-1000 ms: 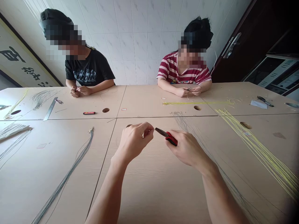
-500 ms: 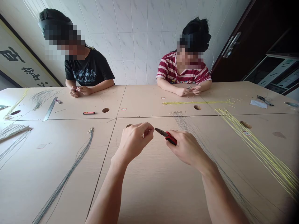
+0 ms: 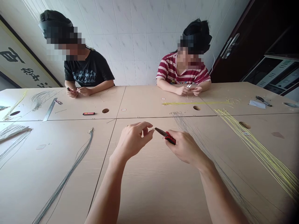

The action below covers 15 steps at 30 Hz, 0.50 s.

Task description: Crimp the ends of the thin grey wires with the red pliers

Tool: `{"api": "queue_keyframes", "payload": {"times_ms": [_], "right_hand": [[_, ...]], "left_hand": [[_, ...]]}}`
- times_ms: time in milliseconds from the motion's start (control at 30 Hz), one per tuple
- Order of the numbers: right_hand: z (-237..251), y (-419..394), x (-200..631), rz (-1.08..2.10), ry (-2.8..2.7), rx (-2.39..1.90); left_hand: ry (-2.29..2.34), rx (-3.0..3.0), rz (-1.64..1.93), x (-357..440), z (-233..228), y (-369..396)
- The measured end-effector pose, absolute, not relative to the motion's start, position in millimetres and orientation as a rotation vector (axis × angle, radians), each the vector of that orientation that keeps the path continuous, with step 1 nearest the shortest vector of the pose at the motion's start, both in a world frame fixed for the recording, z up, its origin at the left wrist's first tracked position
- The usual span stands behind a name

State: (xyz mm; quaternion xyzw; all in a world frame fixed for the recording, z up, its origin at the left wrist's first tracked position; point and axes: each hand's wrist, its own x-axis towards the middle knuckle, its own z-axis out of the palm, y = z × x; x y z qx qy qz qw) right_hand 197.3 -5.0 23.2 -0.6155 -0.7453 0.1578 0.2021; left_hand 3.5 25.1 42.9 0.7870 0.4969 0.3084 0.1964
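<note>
In the middle of the head view, my right hand (image 3: 184, 146) is closed round the red-and-black handles of a pair of pliers (image 3: 161, 132). The dark jaws point left towards my left hand (image 3: 134, 140). There the index finger and thumb are curled with a narrow gap between their tips. A thin cord (image 3: 151, 128) crosses that gap to the tip of the pliers. How the other fingers hold the cord is hidden. Both hands are above the table (image 3: 158, 193).
Grey cords (image 3: 79, 161) lie in a bundle at left; more grey cords (image 3: 184, 123) and yellow cords (image 3: 252, 144) lie at right. A red-and-black marker-like stick (image 3: 89, 114) and a metal ruler (image 3: 50, 109) lie beyond. Two people (image 3: 88, 70) work across the table.
My left index finger and thumb have parted a little, so the cord between them shows. The pliers have hardly moved. The hands of the people opposite have shifted slightly.
</note>
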Motion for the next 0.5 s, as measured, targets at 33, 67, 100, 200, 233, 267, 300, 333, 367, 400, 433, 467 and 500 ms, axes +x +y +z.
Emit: {"api": "queue_keyframes", "payload": {"times_ms": [33,67,100,200,233,267,300,333,367,400,433,467,500], "right_hand": [[23,-5,198,0.455,-2.075,-1.714],[23,-4,199,0.463,-2.072,-1.709],[22,-4,199,0.465,-2.071,-1.704],[21,-1,201,0.442,-2.077,-1.702],[21,-1,202,0.433,-2.082,-1.702],[20,0,203,0.420,-2.088,-1.702],[19,1,203,0.409,-2.096,-1.701],[19,1,204,0.402,-2.104,-1.700],[18,1,204,0.400,-2.110,-1.700],[18,1,204,0.407,-2.114,-1.699],[17,1,203,0.420,-2.115,-1.698],[17,1,202,0.438,-2.115,-1.695],[17,0,201,0.456,-2.115,-1.692]], "left_hand": [[1.374,2.185,0.843,2,43,26],[1.353,2.176,0.817,0,43,28],[1.330,2.175,0.794,-2,42,30],[1.253,2.184,0.745,-10,39,35],[1.237,2.174,0.741,-13,37,37],[1.227,2.144,0.737,-16,35,39],[1.218,2.093,0.735,-19,32,40],[1.200,2.020,0.741,-21,30,42],[1.162,1.926,0.753,-23,27,43],[1.101,1.812,0.783,-25,25,43],[1.015,1.679,0.824,-25,23,44],[0.910,1.532,0.873,-24,21,44],[0.803,1.376,0.924,-22,19,44]]}}
